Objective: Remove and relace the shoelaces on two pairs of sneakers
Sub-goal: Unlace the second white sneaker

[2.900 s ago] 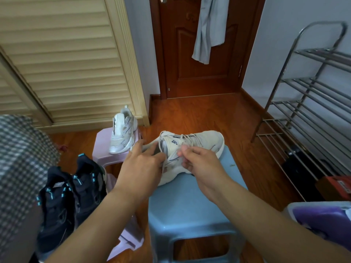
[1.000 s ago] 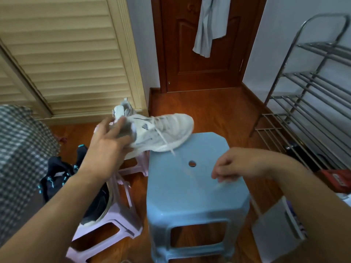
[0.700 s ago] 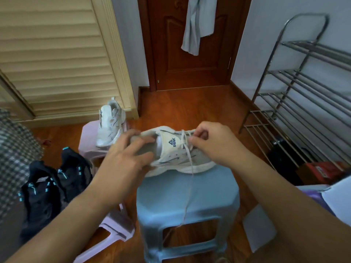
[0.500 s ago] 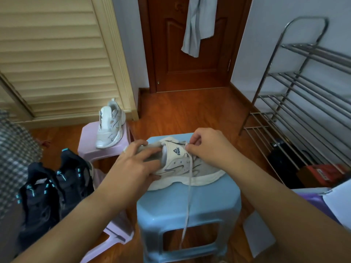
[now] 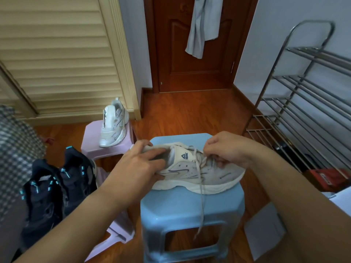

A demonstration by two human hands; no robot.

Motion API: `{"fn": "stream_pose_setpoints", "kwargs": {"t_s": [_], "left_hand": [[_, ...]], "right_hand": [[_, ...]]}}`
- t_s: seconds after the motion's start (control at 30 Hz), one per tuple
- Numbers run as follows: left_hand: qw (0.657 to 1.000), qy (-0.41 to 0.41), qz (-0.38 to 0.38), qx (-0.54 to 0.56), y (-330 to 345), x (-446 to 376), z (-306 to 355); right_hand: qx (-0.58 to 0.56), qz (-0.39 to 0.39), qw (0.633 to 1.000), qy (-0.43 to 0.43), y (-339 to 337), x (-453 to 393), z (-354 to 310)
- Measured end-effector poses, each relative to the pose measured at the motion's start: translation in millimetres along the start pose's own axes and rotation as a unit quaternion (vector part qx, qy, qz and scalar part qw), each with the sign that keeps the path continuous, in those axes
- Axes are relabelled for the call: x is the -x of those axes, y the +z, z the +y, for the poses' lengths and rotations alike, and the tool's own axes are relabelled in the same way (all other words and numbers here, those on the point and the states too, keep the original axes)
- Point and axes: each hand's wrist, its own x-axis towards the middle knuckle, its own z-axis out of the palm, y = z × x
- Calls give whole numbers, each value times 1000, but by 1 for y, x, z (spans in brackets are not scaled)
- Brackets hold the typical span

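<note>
The fingers (image 5: 212, 149) of the right hand (image 5: 230, 149) were curled tight and pinched on the shoelace (image 5: 200, 168) at the eyelets over the middle of the white sneaker (image 5: 197, 170). And the left hand (image 5: 138, 168) was clamped on the heel collar, its fingers (image 5: 152, 151) spread over the opening and the thumb pressed against the near side of the shoe. The sneaker was laid on its sole on the blue stool (image 5: 190, 205), toe to the right, heel to the left, the tongue with its small logo turned up between the two hands. One loose end of the lace was seen dropped down over the near side of the sole, across the stool top and past its near edge, hanging free in front of the leg opening.

Out to the left and farther off, a second white sneaker (image 5: 114, 126) was stood on a pink stool (image 5: 91, 147), toe pointed near. Nearer on the left, a pair of black sneakers (image 5: 57, 188) with teal accents was set side by side on the lower part of that pink stool stack. A checked cloth (image 5: 15, 158) was seen at the far-left edge. On the right, a metal shoe rack (image 5: 303, 103) was stood against the wall, and a brown door (image 5: 191, 44) with a grey garment (image 5: 203, 23) hung on it was seen at the far end of the wooden floor (image 5: 190, 112).
</note>
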Motion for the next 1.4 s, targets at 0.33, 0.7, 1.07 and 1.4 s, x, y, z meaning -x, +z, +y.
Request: {"fn": "stream_pose_setpoints", "kwargs": {"t_s": [0.33,0.7,1.07,1.4], "left_hand": [[999,27,-13,-26,-2,4,4],[999,28,-15,-25,-2,4,-1],[999,40,-20,-22,-3,0,0],[999,51,-18,-7,-4,-1,1]], "right_hand": [[165,81,975,-121,7,0,-10],[227,121,966,24,-6,0,-1],[135,113,980,99,-20,-3,2],[216,65,963,-149,6,-7,-12]]}}
